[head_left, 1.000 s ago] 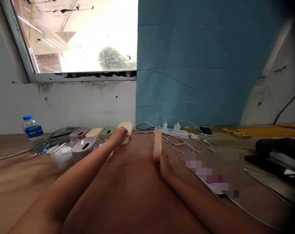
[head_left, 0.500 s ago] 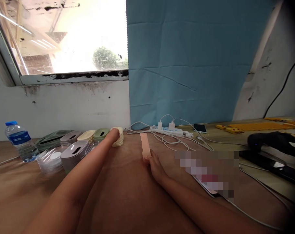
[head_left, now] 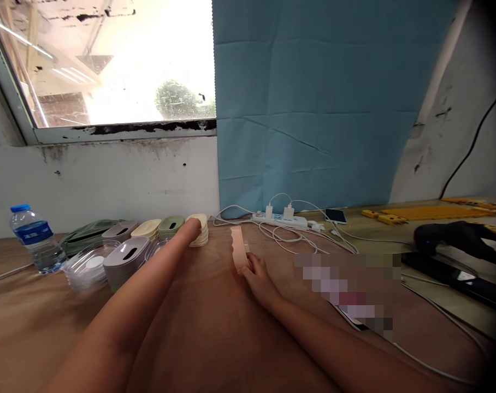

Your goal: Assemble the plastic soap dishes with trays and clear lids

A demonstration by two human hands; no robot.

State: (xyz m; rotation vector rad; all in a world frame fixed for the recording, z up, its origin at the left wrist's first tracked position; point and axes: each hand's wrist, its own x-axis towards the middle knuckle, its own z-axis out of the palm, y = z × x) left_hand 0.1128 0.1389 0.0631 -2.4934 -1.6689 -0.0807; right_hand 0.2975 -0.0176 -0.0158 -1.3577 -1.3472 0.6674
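Observation:
My left hand [head_left: 192,230] is closed at the left edge of a stack of cream-coloured containers [head_left: 201,238] by the wall. Its fingertips are hidden behind the back of the hand. My right hand [head_left: 259,277] grips the near end of a peach-coloured piece [head_left: 238,248] with one wavy edge, tilted up off the table, thumb on the near side. Left of my left forearm stand a green slotted container [head_left: 171,224], a cream one [head_left: 145,228], a grey slotted one [head_left: 125,254] and clear plastic tubs [head_left: 84,265].
A water bottle [head_left: 35,240] and a dark green pouch [head_left: 84,233] lie far left. At the back a white power strip [head_left: 283,219] trails cables across the table. On the right are a phone [head_left: 335,216], a blurred-out flat item [head_left: 346,295], a black device [head_left: 456,243] and yellow parts [head_left: 432,213].
My right hand has turned the peach piece, so it shifts slightly left and shows more of its wavy side. My left hand stays at the cream stack.

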